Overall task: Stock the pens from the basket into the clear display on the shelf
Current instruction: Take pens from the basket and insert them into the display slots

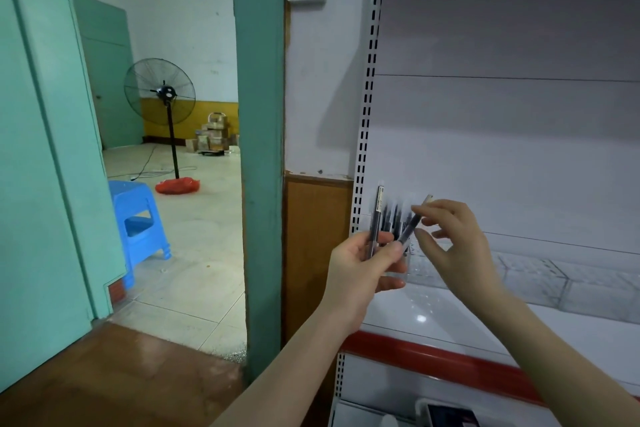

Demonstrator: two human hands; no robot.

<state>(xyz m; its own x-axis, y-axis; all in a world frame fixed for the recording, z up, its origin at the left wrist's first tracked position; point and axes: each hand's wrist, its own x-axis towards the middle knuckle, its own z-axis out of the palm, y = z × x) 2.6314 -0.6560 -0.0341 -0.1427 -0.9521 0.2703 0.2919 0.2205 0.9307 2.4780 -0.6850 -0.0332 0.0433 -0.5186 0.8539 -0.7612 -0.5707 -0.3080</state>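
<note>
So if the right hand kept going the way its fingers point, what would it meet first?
Probably the tilted pen it is already pinching, then the left hand and its pens; depth is hard to judge. The right hand points leftward.

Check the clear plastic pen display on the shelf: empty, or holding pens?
Holding pens. Several dark pens stand upright inside the clear plastic pen display, behind the left hand, at the white shelf's left end.

shelf (433, 308): glossy white under my hands
display (415, 265): clear plastic
stool (138, 218): blue plastic
</note>
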